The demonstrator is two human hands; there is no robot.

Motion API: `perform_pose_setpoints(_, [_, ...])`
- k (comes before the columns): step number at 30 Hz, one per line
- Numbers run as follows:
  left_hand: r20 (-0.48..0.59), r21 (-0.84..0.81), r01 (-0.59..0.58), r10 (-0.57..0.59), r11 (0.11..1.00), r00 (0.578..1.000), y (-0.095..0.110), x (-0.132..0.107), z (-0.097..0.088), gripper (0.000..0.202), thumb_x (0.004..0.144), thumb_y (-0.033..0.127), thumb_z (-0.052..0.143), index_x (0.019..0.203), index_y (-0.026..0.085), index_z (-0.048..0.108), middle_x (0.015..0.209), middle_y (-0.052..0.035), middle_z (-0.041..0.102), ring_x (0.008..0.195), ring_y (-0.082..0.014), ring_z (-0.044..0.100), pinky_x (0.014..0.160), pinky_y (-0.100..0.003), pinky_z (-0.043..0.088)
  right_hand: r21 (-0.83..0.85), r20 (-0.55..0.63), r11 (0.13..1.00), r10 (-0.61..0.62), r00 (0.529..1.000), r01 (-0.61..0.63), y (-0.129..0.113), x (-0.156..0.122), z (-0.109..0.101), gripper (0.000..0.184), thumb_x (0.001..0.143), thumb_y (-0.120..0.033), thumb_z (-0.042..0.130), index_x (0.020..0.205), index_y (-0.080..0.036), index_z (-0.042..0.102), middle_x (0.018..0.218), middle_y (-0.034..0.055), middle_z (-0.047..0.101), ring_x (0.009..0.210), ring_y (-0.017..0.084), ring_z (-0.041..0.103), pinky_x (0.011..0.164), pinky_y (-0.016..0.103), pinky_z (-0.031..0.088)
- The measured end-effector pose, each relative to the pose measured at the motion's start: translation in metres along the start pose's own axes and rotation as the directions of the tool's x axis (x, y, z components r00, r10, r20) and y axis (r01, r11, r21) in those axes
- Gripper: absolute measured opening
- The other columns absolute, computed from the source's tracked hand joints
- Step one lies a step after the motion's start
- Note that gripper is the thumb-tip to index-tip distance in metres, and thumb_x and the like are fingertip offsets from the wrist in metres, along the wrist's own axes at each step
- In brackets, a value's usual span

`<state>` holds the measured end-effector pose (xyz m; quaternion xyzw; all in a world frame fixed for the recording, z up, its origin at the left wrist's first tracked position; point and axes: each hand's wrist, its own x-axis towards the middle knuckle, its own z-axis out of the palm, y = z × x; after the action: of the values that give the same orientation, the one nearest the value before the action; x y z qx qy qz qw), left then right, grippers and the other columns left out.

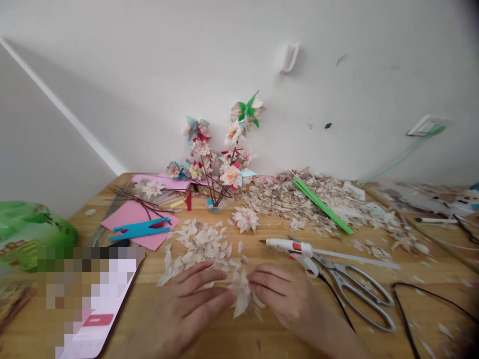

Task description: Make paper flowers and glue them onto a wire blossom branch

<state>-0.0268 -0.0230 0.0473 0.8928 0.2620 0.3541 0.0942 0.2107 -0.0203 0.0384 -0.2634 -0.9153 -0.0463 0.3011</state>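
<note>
Both my hands meet over a small half-made flower of pale petals (243,297) near the front edge of the wooden table (374,344). My left hand (187,304) lies with fingers stretched toward the flower, fingertips pinching its left side. My right hand (282,294) has its fingers curled onto the flower's right side. A heap of loose pale petals (202,244) lies just beyond my hands. A white glue gun (294,248) rests right of the petals, close to my right hand.
Large steel scissors (359,294) and a black cord (422,299) lie at right. A vase of finished paper flowers (220,164) stands against the wall, with pink paper (130,217), blue strips (140,229), a green strip (322,205) and scattered shavings (299,197). A phone (101,319) lies front left, a green bag (30,229) far left.
</note>
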Motion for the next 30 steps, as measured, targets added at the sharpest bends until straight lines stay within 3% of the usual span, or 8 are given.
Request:
perform_pose_setpoints(2, [0.048, 0.210, -0.152, 0.145, 0.966, 0.988, 0.003, 0.004, 0.000, 0.033, 0.081, 0.008, 0.046, 0.109, 0.020, 0.057, 0.098, -0.0022, 0.068, 0.105, -0.0148, 0.054, 0.093, -0.032, 0.041, 0.001, 0.000, 1.000, 0.003, 1.000, -0.003, 0.000, 0.000, 0.001, 0.025, 0.082, -0.003, 0.039, 0.082, -0.011, 0.063, 0.085, 0.0054, 0.068, 0.085, 0.015, 0.058, 0.080, 0.025, 0.050])
perform_pose_setpoints(3, [0.058, 0.275, -0.174, 0.165, 0.946, 0.985, 0.003, 0.006, 0.001, 0.031, 0.082, 0.009, 0.044, 0.108, 0.019, 0.058, 0.098, -0.0027, 0.068, 0.106, -0.0147, 0.054, 0.091, -0.031, 0.043, 0.006, 0.006, 1.000, 0.008, 1.000, -0.008, 0.000, -0.001, 0.002, 0.025, 0.082, -0.003, 0.039, 0.082, -0.011, 0.063, 0.085, 0.0053, 0.067, 0.085, 0.015, 0.058, 0.079, 0.025, 0.050])
perform_pose_setpoints(7, [0.068, 0.369, -0.156, 0.141, 0.916, 0.988, 0.002, 0.006, 0.006, 0.034, 0.083, 0.006, 0.039, 0.110, 0.019, 0.056, 0.098, -0.0044, 0.066, 0.107, -0.0165, 0.051, 0.085, -0.030, 0.048, 0.034, 0.031, 0.999, 0.017, 0.999, -0.018, 0.001, -0.001, 0.003, 0.023, 0.083, -0.006, 0.040, 0.082, -0.011, 0.063, 0.085, 0.0053, 0.067, 0.083, 0.016, 0.058, 0.076, 0.026, 0.051])
perform_pose_setpoints(15, [0.043, 0.362, -0.220, 0.219, 0.906, 0.975, 0.004, 0.008, 0.011, 0.031, 0.084, 0.009, 0.038, 0.108, 0.019, 0.055, 0.092, -0.0035, 0.066, 0.105, -0.0131, 0.052, 0.088, -0.029, 0.046, 0.062, 0.050, 0.998, 0.026, 0.998, -0.029, -0.003, -0.001, 0.005, 0.023, 0.083, -0.005, 0.040, 0.075, -0.012, 0.061, 0.082, 0.0056, 0.066, 0.078, 0.016, 0.057, 0.073, 0.027, 0.052])
perform_pose_setpoints(23, [0.128, 0.277, -0.212, 0.182, 0.937, 0.975, -0.001, 0.003, 0.020, 0.042, 0.083, 0.007, 0.039, 0.121, 0.023, 0.044, 0.096, 0.0000, 0.066, 0.106, -0.0124, 0.052, 0.095, -0.034, 0.041, 0.083, 0.042, 0.996, 0.018, 0.999, -0.021, -0.003, 0.000, 0.007, 0.020, 0.080, -0.003, 0.042, 0.072, -0.011, 0.059, 0.079, 0.0060, 0.065, 0.074, 0.016, 0.057, 0.070, 0.026, 0.052])
perform_pose_setpoints(30, [0.153, 0.257, -0.148, 0.111, 0.955, 0.982, -0.001, -0.001, 0.022, 0.046, 0.082, 0.007, 0.040, 0.125, 0.022, 0.041, 0.100, -0.0030, 0.064, 0.110, -0.0166, 0.050, 0.092, -0.033, 0.044, 0.054, 0.057, 0.998, 0.021, 0.998, -0.024, -0.002, -0.002, 0.007, 0.021, 0.080, -0.004, 0.041, 0.073, -0.011, 0.059, 0.080, 0.0064, 0.065, 0.074, 0.016, 0.057, 0.072, 0.027, 0.052])
